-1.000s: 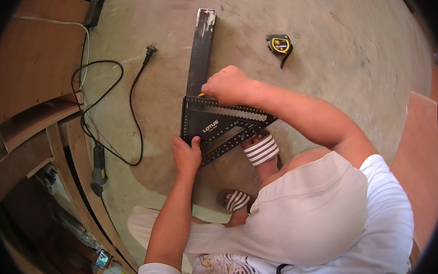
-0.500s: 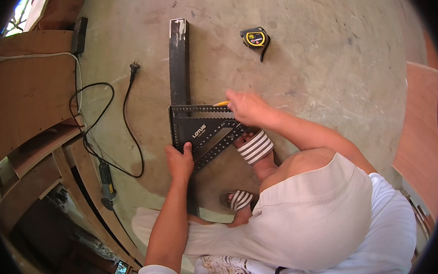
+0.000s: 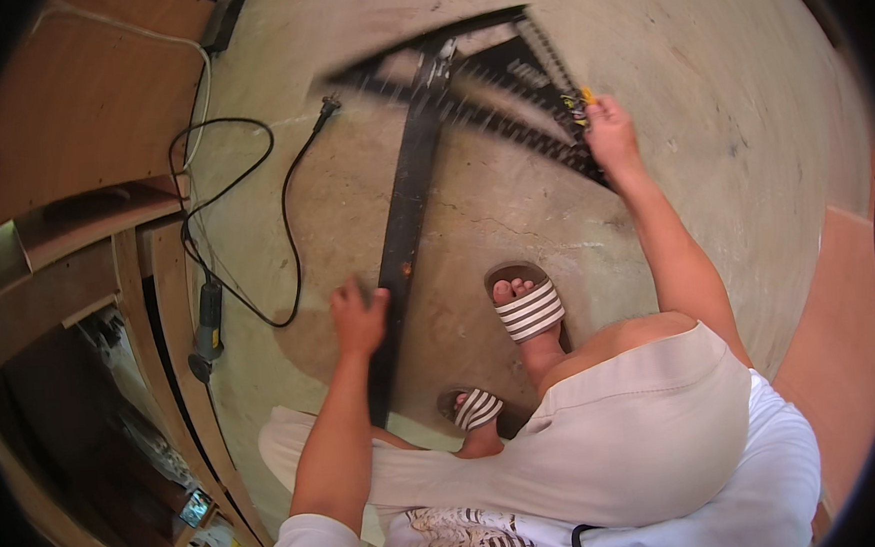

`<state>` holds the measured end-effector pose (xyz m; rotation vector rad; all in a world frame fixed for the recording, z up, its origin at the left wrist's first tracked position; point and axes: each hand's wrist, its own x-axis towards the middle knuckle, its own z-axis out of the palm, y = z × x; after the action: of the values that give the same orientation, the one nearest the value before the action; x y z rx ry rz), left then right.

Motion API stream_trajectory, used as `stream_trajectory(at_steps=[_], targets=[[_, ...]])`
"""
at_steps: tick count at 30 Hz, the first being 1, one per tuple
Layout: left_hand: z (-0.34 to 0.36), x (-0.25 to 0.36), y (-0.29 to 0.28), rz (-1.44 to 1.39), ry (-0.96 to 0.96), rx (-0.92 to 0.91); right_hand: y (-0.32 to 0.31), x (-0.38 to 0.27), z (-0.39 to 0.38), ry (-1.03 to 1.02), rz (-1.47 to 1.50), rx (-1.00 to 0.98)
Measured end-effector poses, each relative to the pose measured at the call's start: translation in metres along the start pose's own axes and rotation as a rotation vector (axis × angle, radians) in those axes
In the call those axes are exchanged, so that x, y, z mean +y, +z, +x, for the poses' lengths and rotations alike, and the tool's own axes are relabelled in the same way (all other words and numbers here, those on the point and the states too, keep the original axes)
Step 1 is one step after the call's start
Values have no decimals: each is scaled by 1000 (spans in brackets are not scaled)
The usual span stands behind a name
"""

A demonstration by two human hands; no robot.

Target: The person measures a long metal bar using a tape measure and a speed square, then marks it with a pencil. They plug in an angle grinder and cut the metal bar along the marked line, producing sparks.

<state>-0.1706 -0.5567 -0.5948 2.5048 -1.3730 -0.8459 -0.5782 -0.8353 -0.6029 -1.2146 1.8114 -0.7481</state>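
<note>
Gripping a black triangular square [image 3: 524, 80] by one edge in the right hand [image 3: 613, 134], forward of the left hand [image 3: 360, 320], overlapping the far end of a black bar [image 3: 409, 215] in this view. Seemingly nothing in that left hand, open right beside the bar; can't tell if touching. Could easily clip the bar with a corner of the square and knock it askew, mostly from having no firm left-hand hold. Might also drop the yellow bit [image 3: 588, 95] at the right fingers, too smeared to identify, if pinched along with the square. Easy to snag the black cord [image 3: 284, 195] just left of the left hand, too, by shoving the bar that way. Working over scuffed, stained concrete floor [image 3: 533, 202], cracked between the hands. Got a grey power tool [image 3: 208, 323] and wooden framing [image 3: 128, 262] farther left, reddish board [image 3: 840, 309] well right of the right hand.
</note>
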Motion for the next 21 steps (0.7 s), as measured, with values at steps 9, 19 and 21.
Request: stream_trajectory(at_steps=[9,19,21], targets=[[-31,35,34,153,56,28,0,-7,1,149,505,118],[-59,55,60,282,81,145,15,-29,-21,140,395,-51],[-58,57,59,286,96,155,14,-32,-25,144,387,-65]])
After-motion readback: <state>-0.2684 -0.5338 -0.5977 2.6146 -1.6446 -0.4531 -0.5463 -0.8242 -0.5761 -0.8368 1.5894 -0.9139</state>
